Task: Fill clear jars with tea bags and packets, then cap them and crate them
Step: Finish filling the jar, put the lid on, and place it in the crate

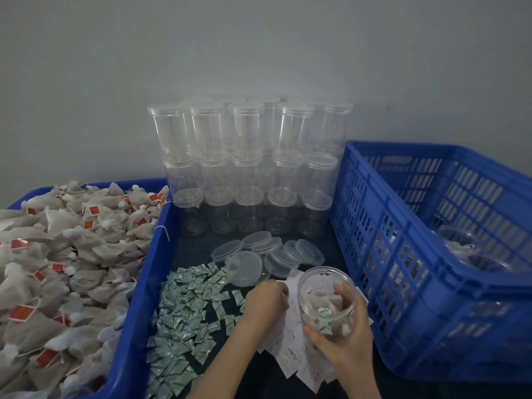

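Note:
My right hand point(344, 338) grips an uncapped clear jar point(322, 286), tilted toward me, with tea bags and a green packet inside. My left hand point(263, 302) rests on the dark table beside it, fingers curled over white paper slips point(290, 338); whether it pinches one is unclear. Small green packets point(184, 315) lie scattered to the left of my hands. Loose clear lids point(267, 254) sit just beyond. A blue bin point(149, 272) at left holds a heap of tea bags point(57, 254) with red tags.
Empty capped jars point(247, 168) are stacked three high against the grey wall. A blue slatted crate point(417, 254) stands at right with several filled jars point(472, 249) inside. The crate wall rises close to my right hand.

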